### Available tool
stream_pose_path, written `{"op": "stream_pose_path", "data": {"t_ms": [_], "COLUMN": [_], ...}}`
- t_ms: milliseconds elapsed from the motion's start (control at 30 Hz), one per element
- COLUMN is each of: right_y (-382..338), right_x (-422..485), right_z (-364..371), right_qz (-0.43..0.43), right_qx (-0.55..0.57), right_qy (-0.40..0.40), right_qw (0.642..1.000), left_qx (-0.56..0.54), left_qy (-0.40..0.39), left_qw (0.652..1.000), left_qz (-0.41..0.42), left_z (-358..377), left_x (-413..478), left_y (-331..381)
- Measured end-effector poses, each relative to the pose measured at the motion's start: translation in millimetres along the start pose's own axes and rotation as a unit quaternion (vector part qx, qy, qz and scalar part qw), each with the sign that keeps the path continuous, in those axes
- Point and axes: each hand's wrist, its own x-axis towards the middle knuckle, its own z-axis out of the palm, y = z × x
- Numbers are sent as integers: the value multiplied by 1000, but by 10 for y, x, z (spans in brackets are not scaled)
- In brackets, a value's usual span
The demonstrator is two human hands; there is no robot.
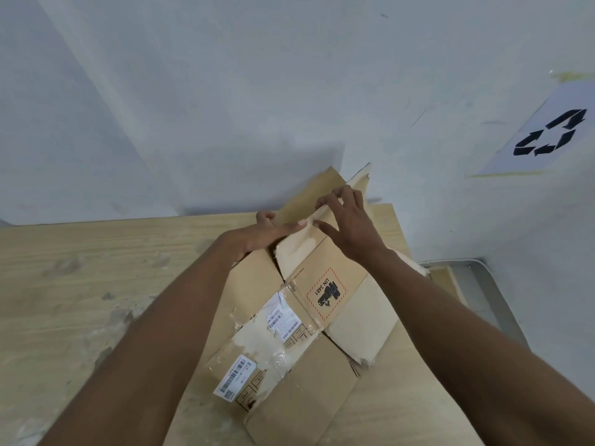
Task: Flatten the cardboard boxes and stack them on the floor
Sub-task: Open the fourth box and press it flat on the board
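Head view: a brown corrugated cardboard box [299, 320], torn and bearing white shipping labels and a red-bordered "UN 3481" hazard mark, lies opened out on a pale wood-grain desk [80, 284] set against a white wall [225, 91]; its long axis runs from the near edge of the frame toward the far right, ending at the wall; the far flap stands partly raised against the wall. The left hand [260, 235] lies palm-down with fingers extended, pressing the panel near the far fold and gripping nothing; the right hand [347, 220], fingers spread, pinches the pale torn edge of the raised flap between thumb and fingertips. A white paper sheet with a black recycling symbol [547, 133] is taped to the wall at right; a grey metal frame [483, 284] shows beyond the desk's right edge. Judged progress: the box appears largely flattened, the far flap not yet down; no floor stack is visible, so stacking remains.
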Motion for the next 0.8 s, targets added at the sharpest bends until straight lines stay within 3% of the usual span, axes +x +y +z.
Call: {"op": "stream_pose_path", "data": {"t_ms": [133,233,367,500,567,667,800], "right_y": [-17,-38,-103,-220,-266,-229,-14], "right_x": [12,-7,-152,-413,-506,-731,-1257], "right_z": [46,53,71,121,116,91,182], "right_qz": [5,17,54,126,215,398,582], "right_qx": [-2,2,67,163,229,329,340], "right_qy": [-1,-3,33,135,176,197,115], "right_qw": [1000,1000,996,969,933,834,730], "left_qx": [-29,111,351,376,367,320,187], "left_qy": [-8,-28,112,156,160,149,110], "left_qw": [999,989,910,882,878,894,930], "left_qz": [45,95,193,237,262,277,297], "left_z": [-7,96,307,393,378,269,1], "left_x": [-9,-56,-84,-117,-164,-304,-625], "left_y": [38,167,213,235,264,353,562]}}
